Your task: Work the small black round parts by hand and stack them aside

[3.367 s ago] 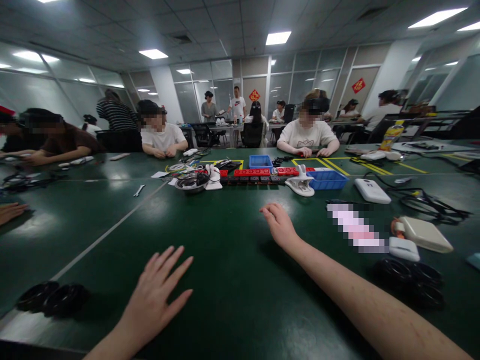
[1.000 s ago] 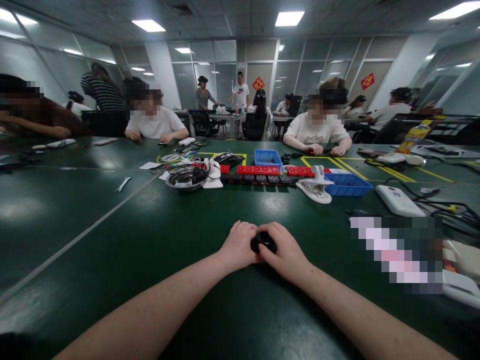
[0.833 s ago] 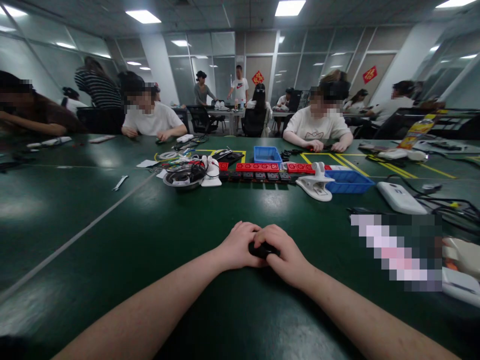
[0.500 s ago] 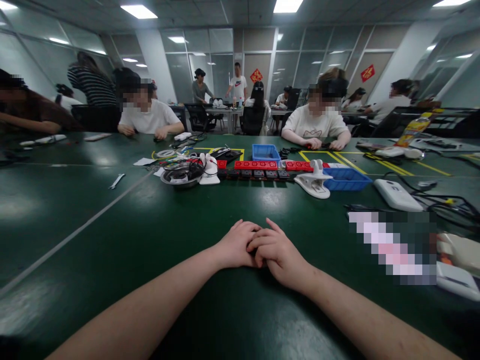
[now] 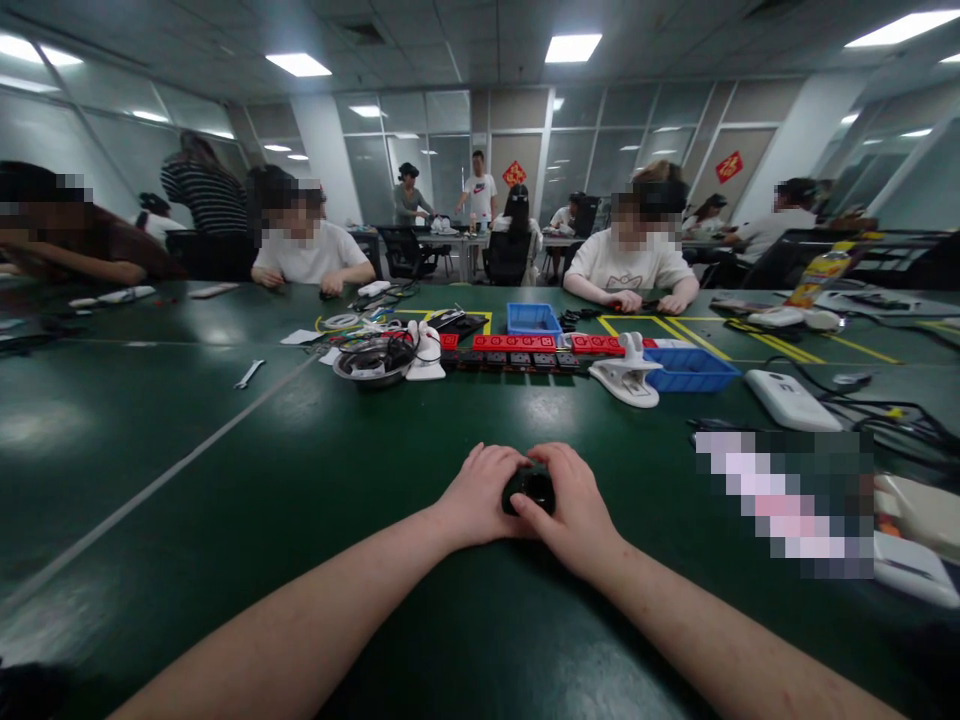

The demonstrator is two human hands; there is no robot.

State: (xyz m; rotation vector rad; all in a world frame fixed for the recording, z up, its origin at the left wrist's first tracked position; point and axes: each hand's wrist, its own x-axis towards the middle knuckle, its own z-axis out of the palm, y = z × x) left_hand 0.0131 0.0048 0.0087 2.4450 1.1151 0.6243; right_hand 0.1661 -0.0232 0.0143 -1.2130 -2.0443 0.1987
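Observation:
A small, glossy black round object is held between my two hands over the green table. My left hand wraps round its left side, fingers curled over the top. From the right, my right hand grips it, with the thumb across its front and the fingers at its upper edge. The fingertips of both hands nearly meet above it. What the object is cannot be made out.
Beyond my hands lie a metal bowl of cables, red-and-black socket strips, a white clip stand and blue trays. A wrench lies left; white devices and cables right. People sit across the table.
My right hand has turned and opened out round the black object, which now shows between my hands; before, its fingers lay over my left hand. The view has tilted up slightly.

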